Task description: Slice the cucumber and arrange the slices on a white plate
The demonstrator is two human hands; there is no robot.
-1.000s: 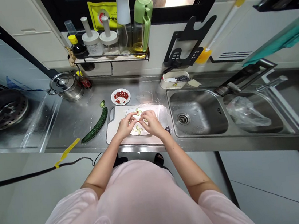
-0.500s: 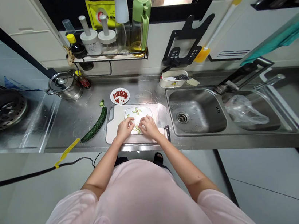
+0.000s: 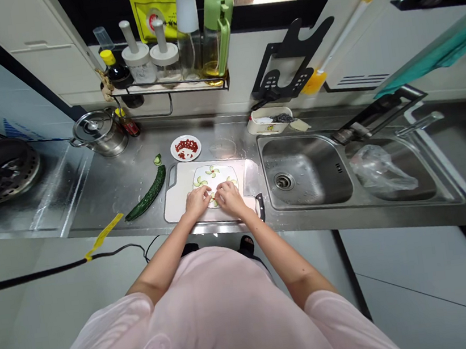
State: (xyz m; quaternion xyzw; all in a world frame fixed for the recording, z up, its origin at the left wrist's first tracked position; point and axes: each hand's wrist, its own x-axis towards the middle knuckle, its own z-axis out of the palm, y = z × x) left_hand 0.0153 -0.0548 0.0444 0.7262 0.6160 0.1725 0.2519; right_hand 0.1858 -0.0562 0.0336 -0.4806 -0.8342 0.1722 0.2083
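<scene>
A white square plate [image 3: 218,173] lies on the cutting board [image 3: 177,205], bearing thin cucumber slices [image 3: 212,171] laid in flower shapes, the far one with a red centre. My left hand [image 3: 198,202] is over the plate's near left part, thumb and fingertips drawn together. Opposite it, my right hand [image 3: 230,199] bends its fingers into a pinch over the near cucumber flower [image 3: 213,200]. Whatever is between the fingertips is too small to make out. A cleaver [image 3: 251,179] lies on the board's right side, its black handle towards me.
Left of the board rest a cucumber [image 3: 149,196] and a cut cucumber end [image 3: 157,160]. Behind it stands a small plate [image 3: 173,149] of chopped red pieces. The sink [image 3: 307,170] is at the right, a lidded pot [image 3: 101,135] at the back left.
My left hand has shifted slightly right and nearer to me, uncovering more of the left cucumber flower. My right hand stays at the near flower. The view has shifted slightly.
</scene>
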